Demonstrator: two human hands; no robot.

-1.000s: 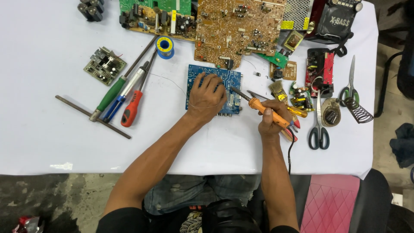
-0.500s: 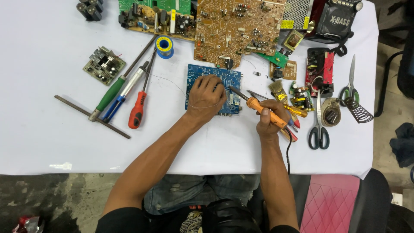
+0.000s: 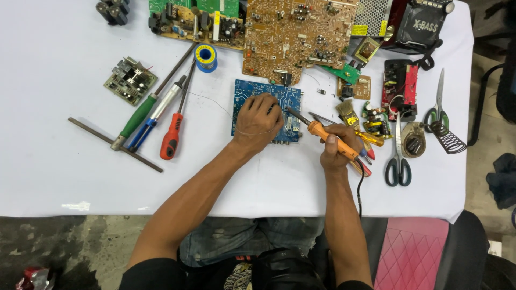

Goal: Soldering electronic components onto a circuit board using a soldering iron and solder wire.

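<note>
Bare table [image 3: 64,177] near edge; screwdrivers [image 3: 161,115] left, scissors [image 3: 398,156] right block.

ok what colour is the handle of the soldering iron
Orange, on the soldering iron in the right hand; head view shows it.

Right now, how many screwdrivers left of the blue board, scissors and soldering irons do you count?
Screwdrivers: 3, green screwdriver, silver-blue screwdriver, red screwdriver
Scissors: 2, black scissors, green scissors
Soldering iron: 1, in right hand
Total: 6

Screwdrivers [image 3: 161,115] lie left of circuit board [image 3: 244,99], scissors [image 3: 398,156] right
</note>
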